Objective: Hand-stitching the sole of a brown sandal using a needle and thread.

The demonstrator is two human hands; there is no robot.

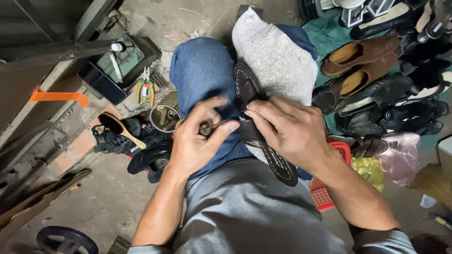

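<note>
A dark brown sandal [247,87] with white stitching lies sole-side across my lap, on a grey towel [278,56] spread over my blue-jeaned knee [200,66]. My right hand [287,129] grips the sandal's strap near its middle. Beside it, my left hand [195,136] pinches a small tool with a thin metal point [207,128] aimed at the strap. The tool's handle is mostly hidden in my fingers.
On the floor left lie a wooden-handled brush [120,128] on black shoes, a tin of tools [164,116], pliers [146,89] and a dark phone [101,83]. Several brown and black shoes [362,56] crowd the right, above a red basket [322,190] and plastic bags [400,157].
</note>
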